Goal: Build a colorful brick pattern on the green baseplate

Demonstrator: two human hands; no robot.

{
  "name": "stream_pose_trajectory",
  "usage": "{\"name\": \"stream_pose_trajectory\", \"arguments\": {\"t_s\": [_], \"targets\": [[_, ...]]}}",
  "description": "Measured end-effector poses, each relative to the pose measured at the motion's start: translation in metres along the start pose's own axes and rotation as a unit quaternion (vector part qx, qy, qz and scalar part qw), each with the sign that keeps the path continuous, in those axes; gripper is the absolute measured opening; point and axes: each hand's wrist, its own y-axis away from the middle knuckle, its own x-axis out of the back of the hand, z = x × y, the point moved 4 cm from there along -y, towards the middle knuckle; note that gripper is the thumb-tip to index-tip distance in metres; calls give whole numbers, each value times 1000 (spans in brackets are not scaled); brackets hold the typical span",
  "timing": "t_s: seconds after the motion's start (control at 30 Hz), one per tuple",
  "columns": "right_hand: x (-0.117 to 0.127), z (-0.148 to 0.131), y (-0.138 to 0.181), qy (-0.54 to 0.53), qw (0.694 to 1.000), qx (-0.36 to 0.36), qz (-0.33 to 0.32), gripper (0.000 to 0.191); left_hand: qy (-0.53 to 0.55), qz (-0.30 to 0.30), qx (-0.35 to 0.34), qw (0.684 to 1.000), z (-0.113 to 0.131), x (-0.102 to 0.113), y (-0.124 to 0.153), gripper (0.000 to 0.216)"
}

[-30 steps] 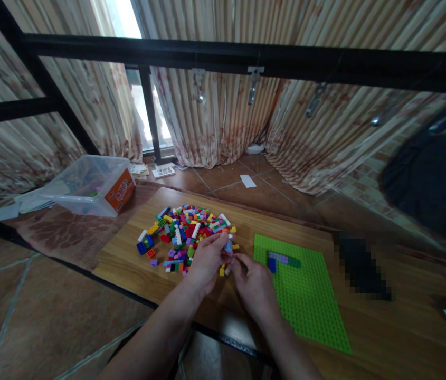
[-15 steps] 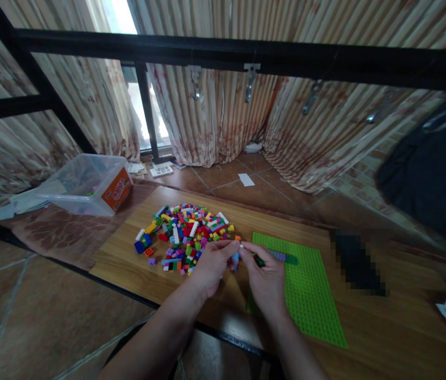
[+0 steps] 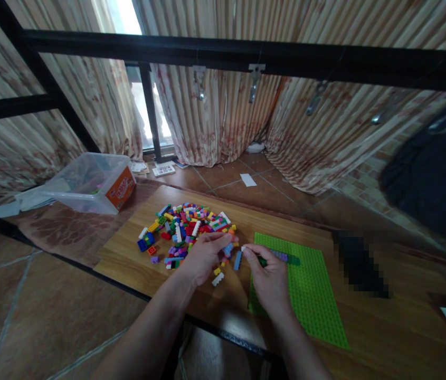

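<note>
Head view: the two hands have drawn apart. Half a second ago their fingertips met, and now a gap lies between them. In it, a blue brick (image 3: 237, 260) shows whole on the wooden table (image 3: 127, 248), and a white ridged brick (image 3: 218, 279) and a yellow brick (image 3: 217, 271) have come into sight nearer the person.

The right hand (image 3: 268, 269) pinches a small white piece (image 3: 244, 248) between thumb and finger, with a dark green brick (image 3: 261, 260) at its curled fingers. The hand hangs over the left edge of the green board (image 3: 313, 301), where a purple brick (image 3: 281, 256) and a flatter green piece (image 3: 294, 260) sit in line just beyond the knuckles.

The left hand (image 3: 207, 256) is at the near right side of the brick pile (image 3: 185, 227), thumb and finger held narrow beside a light blue brick (image 3: 228, 249); whether it grips that brick, I cannot tell.

With the hands parted, the white piece appears to be in the right hand alone, leaving the left among the loose bricks. This looks like sorting or picking out pieces.
</note>
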Motion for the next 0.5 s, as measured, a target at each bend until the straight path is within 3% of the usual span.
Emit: {"name": "stream_pose_trajectory", "arguments": {"t_s": [0.07, 0.13, 0.27, 0.37, 0.5], "targets": [[-2, 6, 1, 61, 998, 2, -16, 24, -87, 40, -43, 994, 9, 12, -2, 32], [-5, 9, 2, 140, 989, 24, -37, 22, -224, 73, -98, 967, 18, 22, -3, 27], [-14, 12, 4, 236, 969, 51, -59, 20, -482, 105, -158, 855, 25, 30, -2, 21], [-22, 10, 5, 227, 969, 52, -75, 21, -567, 116, -171, 797, 24, 28, 0, 13], [-31, 7, 8, 152, 982, 51, -104, 26, -623, 128, -167, 753, 24, 28, -1, 9]]}}
